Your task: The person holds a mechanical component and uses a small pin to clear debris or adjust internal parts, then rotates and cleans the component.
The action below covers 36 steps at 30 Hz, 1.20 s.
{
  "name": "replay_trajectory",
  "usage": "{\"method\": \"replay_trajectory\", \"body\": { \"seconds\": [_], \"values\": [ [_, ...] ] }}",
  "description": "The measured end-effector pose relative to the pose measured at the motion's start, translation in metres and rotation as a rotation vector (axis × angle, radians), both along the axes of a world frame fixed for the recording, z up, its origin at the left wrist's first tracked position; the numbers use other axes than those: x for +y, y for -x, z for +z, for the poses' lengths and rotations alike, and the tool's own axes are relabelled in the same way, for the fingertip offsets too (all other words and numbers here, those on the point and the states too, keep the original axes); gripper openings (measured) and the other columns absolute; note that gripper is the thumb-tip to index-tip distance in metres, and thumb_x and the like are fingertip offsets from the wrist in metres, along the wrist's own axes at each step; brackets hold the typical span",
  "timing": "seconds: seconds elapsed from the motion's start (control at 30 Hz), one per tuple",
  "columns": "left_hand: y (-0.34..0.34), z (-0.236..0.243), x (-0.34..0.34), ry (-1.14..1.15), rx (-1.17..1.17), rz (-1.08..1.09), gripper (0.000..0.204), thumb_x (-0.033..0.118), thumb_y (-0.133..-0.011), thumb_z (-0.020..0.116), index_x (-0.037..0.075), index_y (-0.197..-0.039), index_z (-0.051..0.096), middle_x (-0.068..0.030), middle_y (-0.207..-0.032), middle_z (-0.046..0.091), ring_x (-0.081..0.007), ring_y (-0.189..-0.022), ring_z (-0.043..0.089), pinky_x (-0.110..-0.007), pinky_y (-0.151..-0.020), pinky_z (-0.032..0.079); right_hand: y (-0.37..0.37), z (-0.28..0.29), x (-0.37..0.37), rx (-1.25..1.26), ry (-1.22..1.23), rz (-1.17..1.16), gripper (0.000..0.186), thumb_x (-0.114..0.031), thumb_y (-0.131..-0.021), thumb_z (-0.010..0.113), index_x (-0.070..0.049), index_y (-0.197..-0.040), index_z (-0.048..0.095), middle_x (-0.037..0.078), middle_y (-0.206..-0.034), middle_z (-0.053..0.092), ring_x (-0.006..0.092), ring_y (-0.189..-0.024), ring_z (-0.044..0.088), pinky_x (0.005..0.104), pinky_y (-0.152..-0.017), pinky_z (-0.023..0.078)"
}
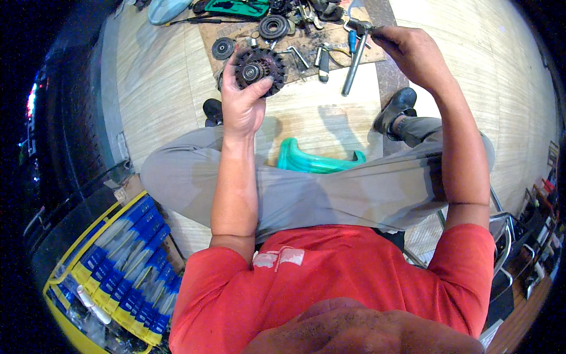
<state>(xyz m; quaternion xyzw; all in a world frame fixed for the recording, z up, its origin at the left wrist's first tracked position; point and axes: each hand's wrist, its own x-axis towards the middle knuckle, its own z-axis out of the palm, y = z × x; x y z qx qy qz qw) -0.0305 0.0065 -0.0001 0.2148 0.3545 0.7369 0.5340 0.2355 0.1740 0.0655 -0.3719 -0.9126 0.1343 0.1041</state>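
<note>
The left hand (243, 109) is closing its grip around a dark toothed wheel part (272, 64), clamping it between the thumb, which is pressing over the lower right of its face, and the fingers, which are reaching up along its left edge. The part is sitting at the top of the palm, ahead of the wrist, raised in front of the person's left knee, its right side jutting out free beyond the thumb. It is looking blackened and greasy, with blocky teeth standing round its rim, a reddish-brown tint showing inside, and a shiny round hub (252, 73) facing the wearer. Over to the right, the right hand (415, 56) is bending its fingers together beside the head of a long metal tool (355, 68); I cannot tell whether that grip is clamping on it. The tool's shaft is slanting down near a blue-handled screwdriver (352, 41). Around them, a dark ring (273, 27), a smaller disc (223, 48) and a bent metal key (301, 57) are lying on a brown sheet (213, 34) spread over the floor (159, 71).
</note>
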Motion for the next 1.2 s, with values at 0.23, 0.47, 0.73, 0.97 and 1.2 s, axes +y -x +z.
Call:
{"method": "replay_trajectory", "body": {
  "seconds": [0.23, 0.47, 0.73, 0.97, 1.2],
  "values": [
    [-0.001, -0.002, 0.003, 0.015, 0.123, 0.066, 0.064, -0.012, -0.071, 0.067, 0.001, -0.129, 0.042, -0.0119, -0.111, 0.058, -0.0223, -0.101, 0.060, -0.035, -0.090, 0.050, -0.003, 0.011, 0.001, 0.018, 0.038, 0.016, 0.018, -0.020, -0.087, 0.062, -0.008, -0.099, 0.066, 0.016, -0.082, 0.065, 0.0342, -0.074, 0.063, 0.0391, -0.066, 0.049],
    [0.001, -0.039, 0.011, 0.263, 0.545, 0.266, 0.062, -0.003, -0.071, 0.074, -0.001, -0.125, 0.044, -0.0099, -0.107, 0.060, -0.0173, -0.092, 0.061, -0.028, -0.083, 0.049, -0.005, 0.039, -0.008, 0.127, 0.054, 0.019, 0.015, -0.016, -0.086, 0.062, -0.005, -0.095, 0.065, 0.016, -0.079, 0.064, 0.0340, -0.072, 0.062, 0.0380, -0.064, 0.049],
    [-0.002, -0.172, 0.013, 0.801, 0.941, 0.195, 0.072, 0.019, -0.062, 0.086, -0.002, -0.121, 0.050, -0.0114, -0.101, 0.062, -0.0187, -0.088, 0.060, -0.030, -0.081, 0.048, -0.009, 0.085, -0.016, 0.293, -0.013, 0.111, 0.009, -0.012, -0.084, 0.064, -0.004, -0.085, 0.064, 0.012, -0.070, 0.063, 0.0273, -0.062, 0.062, 0.0347, -0.056, 0.049],
    [-0.010, -0.270, 0.028, 0.992, 0.968, 0.172, 0.065, 0.022, -0.058, 0.085, 0.000, -0.110, 0.053, -0.0157, -0.104, 0.063, -0.0294, -0.096, 0.061, -0.037, -0.086, 0.047, -0.010, 0.060, -0.007, 0.158, 0.090, 0.124, 0.014, -0.012, -0.084, 0.063, -0.003, -0.094, 0.065, 0.014, -0.079, 0.064, 0.0306, -0.072, 0.062, 0.0358, -0.064, 0.049],
    [0.003, -0.287, 0.093, 0.884, 1.096, 0.148, 0.080, 0.025, -0.057, 0.086, 0.000, -0.122, 0.047, -0.0197, -0.111, 0.061, -0.0320, -0.102, 0.060, -0.039, -0.090, 0.046, -0.008, 0.026, -0.009, 0.030, 0.083, 0.147, 0.008, -0.015, -0.079, 0.061, -0.008, -0.081, 0.060, 0.011, -0.067, 0.059, 0.0319, -0.068, 0.061, 0.0433, -0.057, 0.047]
  ]
}}
